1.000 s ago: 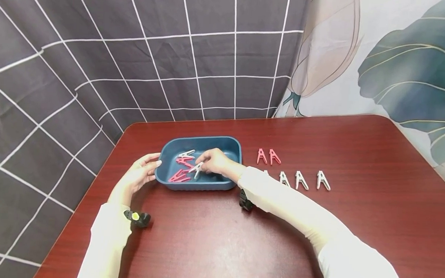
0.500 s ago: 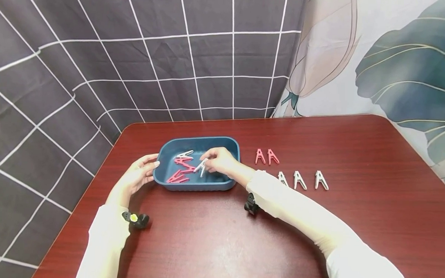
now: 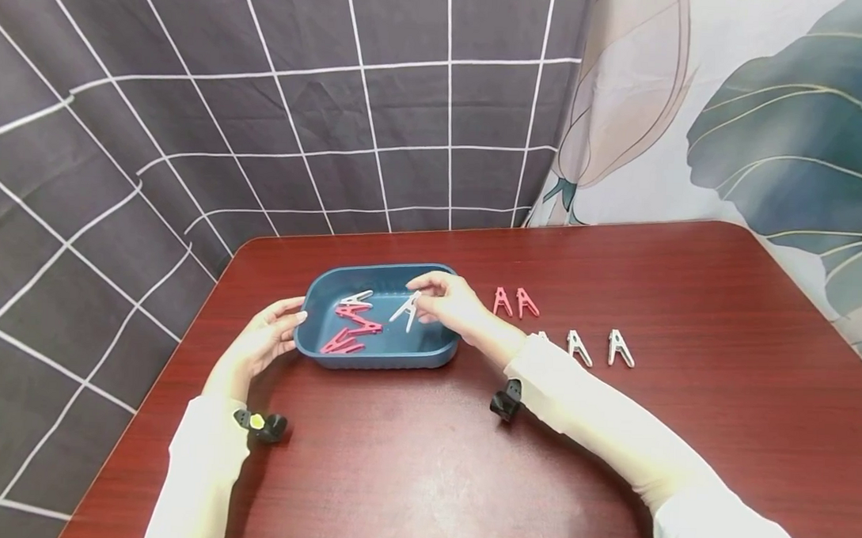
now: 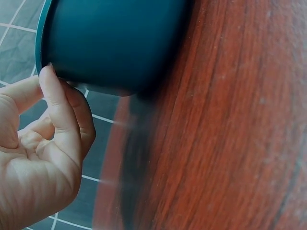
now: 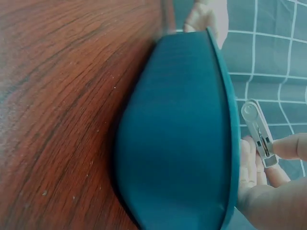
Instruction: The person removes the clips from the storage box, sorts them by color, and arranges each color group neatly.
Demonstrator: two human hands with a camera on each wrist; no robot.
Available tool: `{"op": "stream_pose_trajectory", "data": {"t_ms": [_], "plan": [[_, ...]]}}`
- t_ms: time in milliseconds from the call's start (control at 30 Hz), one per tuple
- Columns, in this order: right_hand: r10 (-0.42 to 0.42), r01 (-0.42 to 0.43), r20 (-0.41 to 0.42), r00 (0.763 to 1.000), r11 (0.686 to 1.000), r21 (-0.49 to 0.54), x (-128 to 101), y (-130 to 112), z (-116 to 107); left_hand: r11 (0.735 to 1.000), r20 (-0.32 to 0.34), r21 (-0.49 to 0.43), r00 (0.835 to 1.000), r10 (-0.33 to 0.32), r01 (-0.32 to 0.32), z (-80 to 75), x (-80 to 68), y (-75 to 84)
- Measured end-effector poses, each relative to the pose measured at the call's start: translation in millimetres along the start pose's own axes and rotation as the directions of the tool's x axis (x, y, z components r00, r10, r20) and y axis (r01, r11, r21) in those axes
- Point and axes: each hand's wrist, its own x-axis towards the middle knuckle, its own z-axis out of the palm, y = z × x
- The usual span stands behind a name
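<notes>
A blue plastic tub (image 3: 314,346) stands on the red-brown table (image 3: 610,434). Inside lie several pink clothes pegs (image 3: 349,336) and one white peg (image 3: 356,297). My right hand (image 3: 450,301) pinches another white peg (image 3: 407,309) and holds it lifted above the tub's right half; the right wrist view shows that white peg (image 5: 257,132) between my fingertips (image 5: 287,146) above the tub (image 5: 177,139) rim. My left hand (image 3: 265,338) rests with its fingertips against the tub's left wall, and in the left wrist view the fingers (image 4: 62,115) touch the tub (image 4: 110,43) outer wall.
To the right of the tub, two pink pegs (image 3: 513,302) stand on the table, and a row of white pegs (image 3: 599,348) stands in front of them, partly hidden by my right sleeve (image 3: 610,434). A grid-pattern cloth (image 3: 194,118) hangs behind.
My right hand has lifted the white peg out of the pile in the tub and carried it up and to the right. The left hand has stayed at the tub's left wall.
</notes>
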Motion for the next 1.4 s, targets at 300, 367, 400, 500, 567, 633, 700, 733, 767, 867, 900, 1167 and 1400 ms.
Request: {"op": "stream_pose_trajectory", "data": {"t_ms": [300,367,400,500,567,633,700,733,767,867,900,1167,1400], "plan": [[-0.033,0.035,-0.044,0.998,0.998,0.049,-24,4,-18,1.0,-0.005,-0.001,1.0,0.003,-0.003,1.4,-1.0,-1.9],[-0.029,0.033,-0.061,0.998,0.998,0.055,-29,5,-23,1.0,-0.006,-0.01,1.0,0.004,-0.004,0.6,-0.9,-1.1],[-0.027,0.031,-0.069,0.997,0.998,0.056,-31,5,-26,1.0,-0.005,-0.015,1.0,0.005,-0.005,0.0,-0.9,-0.5],[-0.022,0.027,-0.09,0.996,0.999,0.047,-39,6,-36,0.999,-0.007,-0.034,1.0,0.004,-0.004,-1.1,-0.7,0.6],[-0.025,0.029,-0.092,0.995,0.998,0.049,-44,6,-43,0.999,-0.003,-0.042,1.0,0.002,-0.002,-1.8,-0.4,0.9],[-0.033,0.037,-0.098,0.995,0.999,0.039,-50,7,-51,0.999,0.003,-0.052,1.0,0.002,-0.001,-1.7,-0.1,1.0],[-0.045,0.048,-0.107,0.993,0.998,0.028,-56,9,-60,0.998,0.006,-0.058,1.0,0.004,-0.004,-1.5,0.2,0.5],[-0.05,0.052,-0.107,0.993,0.998,0.022,-59,10,-64,0.998,0.006,-0.061,1.0,0.006,-0.006,-1.1,0.2,0.3],[-0.053,0.055,-0.112,0.992,0.998,0.012,-61,11,-68,0.998,0.005,-0.064,1.0,0.009,-0.008,-0.6,0.0,-0.1],[-0.054,0.053,-0.123,0.991,0.998,-0.019,-70,14,-82,0.998,0.0,-0.063,1.0,0.01,-0.01,1.1,-1.1,-1.0],[-0.055,0.051,-0.128,0.99,0.998,-0.03,-73,14,-87,0.998,-0.003,-0.063,1.0,0.01,-0.01,1.9,-1.5,-1.3],[-0.044,0.025,-0.171,0.984,0.994,-0.11,-92,15,-124,0.998,-0.016,-0.059,1.0,0.002,-0.003,1.3,-3.0,-3.1],[-0.022,-0.002,-0.183,0.983,0.991,-0.134,-105,12,-154,0.999,-0.019,-0.052,1.0,-0.002,0.001,1.4,-1.9,-3.7]]}}
